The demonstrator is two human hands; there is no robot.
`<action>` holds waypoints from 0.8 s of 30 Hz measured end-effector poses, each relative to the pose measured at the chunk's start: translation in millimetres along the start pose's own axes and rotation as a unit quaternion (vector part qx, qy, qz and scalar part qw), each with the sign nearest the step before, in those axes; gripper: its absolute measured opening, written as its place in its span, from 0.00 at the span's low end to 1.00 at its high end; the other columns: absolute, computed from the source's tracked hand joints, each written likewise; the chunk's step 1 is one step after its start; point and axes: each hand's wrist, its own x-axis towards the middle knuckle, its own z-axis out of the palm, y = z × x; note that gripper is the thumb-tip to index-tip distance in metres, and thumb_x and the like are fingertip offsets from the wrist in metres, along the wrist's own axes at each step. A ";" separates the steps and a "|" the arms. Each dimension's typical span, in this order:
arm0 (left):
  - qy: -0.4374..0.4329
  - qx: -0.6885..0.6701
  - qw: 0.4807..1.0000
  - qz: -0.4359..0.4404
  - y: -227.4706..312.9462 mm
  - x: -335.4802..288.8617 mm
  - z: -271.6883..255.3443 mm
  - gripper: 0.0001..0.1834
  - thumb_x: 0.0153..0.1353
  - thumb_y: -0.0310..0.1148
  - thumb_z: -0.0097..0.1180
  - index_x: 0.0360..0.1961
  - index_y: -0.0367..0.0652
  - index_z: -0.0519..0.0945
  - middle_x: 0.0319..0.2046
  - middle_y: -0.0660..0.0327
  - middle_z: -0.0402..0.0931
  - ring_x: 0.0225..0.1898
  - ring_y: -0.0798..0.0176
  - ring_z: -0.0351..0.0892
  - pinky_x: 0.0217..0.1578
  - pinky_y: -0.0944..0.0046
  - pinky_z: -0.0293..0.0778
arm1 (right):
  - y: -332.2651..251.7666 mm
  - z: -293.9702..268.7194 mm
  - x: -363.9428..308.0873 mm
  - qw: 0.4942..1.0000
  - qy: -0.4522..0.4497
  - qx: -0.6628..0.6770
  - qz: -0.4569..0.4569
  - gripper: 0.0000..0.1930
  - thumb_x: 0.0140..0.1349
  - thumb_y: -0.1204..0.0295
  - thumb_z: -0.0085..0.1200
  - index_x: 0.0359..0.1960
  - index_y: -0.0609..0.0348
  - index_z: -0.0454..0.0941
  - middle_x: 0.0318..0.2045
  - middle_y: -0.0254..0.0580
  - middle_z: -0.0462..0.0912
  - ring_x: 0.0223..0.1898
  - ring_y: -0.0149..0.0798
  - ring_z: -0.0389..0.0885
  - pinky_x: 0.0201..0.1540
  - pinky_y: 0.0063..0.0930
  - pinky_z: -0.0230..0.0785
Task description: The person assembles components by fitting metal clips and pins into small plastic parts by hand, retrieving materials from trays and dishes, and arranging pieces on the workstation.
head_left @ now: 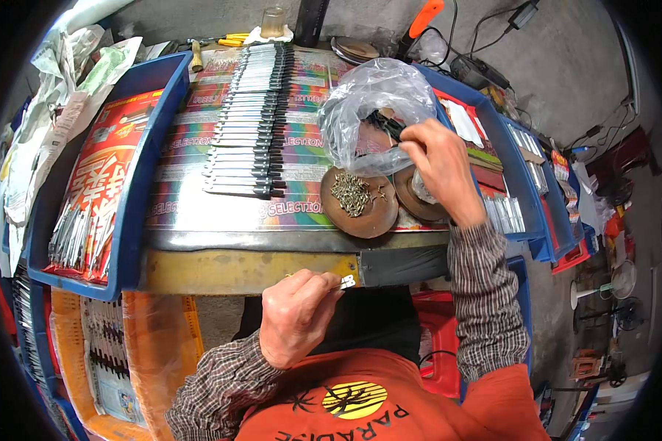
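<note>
My left hand [296, 317] is closed in a pinch just in front of the table's near edge; what its fingers hold, if anything, is hidden. A small white shape [348, 281] shows beside its fingertips, and I cannot tell whether it is held. At the mouth of a clear plastic bag [346, 92], my right hand [441, 163] has its fingers drawn together, with their contents too small to make out. Black pieces [385, 123] lie inside the bag. Small brass-coloured parts [351, 194] are heaped on a round brown dish [360, 226] below it.
Slim silver rods with black ends [246, 121] lie in a long row on the table. A blue tray [129, 242] with silver rods stands left, and more blue trays [533, 213] stand right. A second brown dish [412, 198] sits under my right wrist. Behind is a glass [273, 22].
</note>
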 end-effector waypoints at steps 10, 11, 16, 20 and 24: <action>-0.001 -0.017 1.000 -0.022 -9.0 -1.3 -4.9 0.11 0.47 0.18 0.63 0.33 0.40 0.79 0.23 0.57 0.74 0.22 0.55 0.74 0.23 0.60 0.68 | 62.5 62.4 43.1 0.956 -0.131 -0.253 0.072 0.08 0.49 0.70 0.60 0.28 0.61 0.79 0.32 0.54 0.80 0.39 0.58 0.79 0.40 0.49 0.70; -0.002 -0.024 1.000 -0.018 -9.6 -1.2 -4.5 0.11 0.47 0.18 0.63 0.33 0.40 0.79 0.23 0.57 0.75 0.22 0.55 0.75 0.23 0.60 0.69 | 64.1 63.1 42.6 0.955 -0.132 -0.254 0.071 0.08 0.49 0.70 0.60 0.28 0.61 0.79 0.32 0.54 0.80 0.39 0.58 0.79 0.40 0.49 0.70; -0.005 -0.026 0.999 -0.019 -11.2 -1.1 -4.5 0.11 0.48 0.18 0.62 0.33 0.39 0.77 0.23 0.56 0.73 0.23 0.53 0.75 0.24 0.58 0.70 | 65.1 68.7 45.7 0.967 -0.112 -0.216 0.072 0.08 0.49 0.72 0.58 0.28 0.63 0.79 0.32 0.54 0.81 0.38 0.58 0.79 0.40 0.48 0.70; -0.008 -0.016 1.000 -0.020 -11.6 -1.0 -3.2 0.12 0.46 0.18 0.63 0.33 0.40 0.78 0.23 0.57 0.75 0.23 0.54 0.75 0.23 0.60 0.69 | 67.7 65.6 44.9 0.982 -0.100 -0.153 0.056 0.09 0.47 0.73 0.58 0.30 0.64 0.79 0.31 0.54 0.80 0.37 0.55 0.79 0.41 0.44 0.71; -0.005 -0.012 1.000 -0.017 -8.7 -1.2 -4.4 0.11 0.47 0.18 0.63 0.33 0.40 0.78 0.23 0.57 0.74 0.22 0.55 0.74 0.23 0.60 0.68 | 47.1 51.6 42.6 0.984 -0.080 0.094 0.125 0.10 0.51 0.74 0.59 0.34 0.68 0.79 0.29 0.48 0.81 0.30 0.40 0.82 0.32 0.32 0.74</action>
